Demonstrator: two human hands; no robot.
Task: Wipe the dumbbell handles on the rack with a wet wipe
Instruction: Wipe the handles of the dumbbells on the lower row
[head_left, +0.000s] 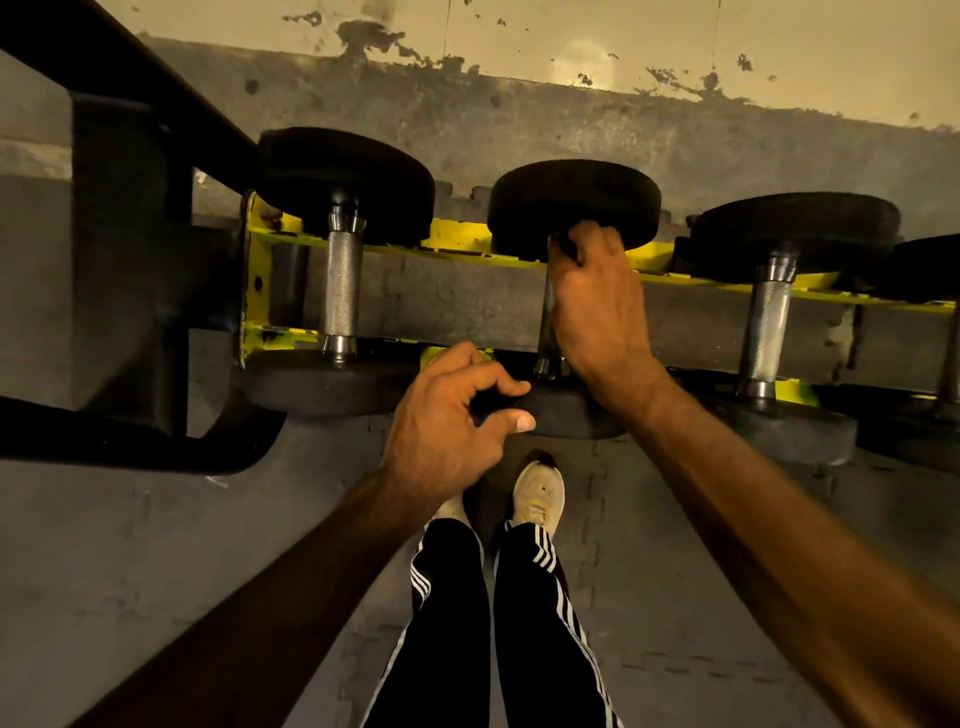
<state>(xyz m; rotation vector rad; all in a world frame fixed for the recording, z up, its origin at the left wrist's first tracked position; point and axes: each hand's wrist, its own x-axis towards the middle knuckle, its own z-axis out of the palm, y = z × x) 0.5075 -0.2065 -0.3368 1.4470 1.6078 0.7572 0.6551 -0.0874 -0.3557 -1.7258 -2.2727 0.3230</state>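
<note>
Fingers (587, 240) of the right hand (597, 312) curl round the far end of the middle handle (546, 332), palm laid along the bar, a grip that suits rubbing up and down its length. No wet wipe shows; if one is in play it is hidden under that palm. The left hand (447, 415) hovers just beside the near head (569, 418) with fingers loosely bent and holding nothing, probably placed to steady the weight against rolling. This dumbbell lies on the rack (457, 234), its heads beyond the two yellow rails and the bar bridging the gap between them, so the handle is free all round. Its long axis runs straight away from the person, parallel with the left handle (340, 291) and right handle (769, 332)
</note>
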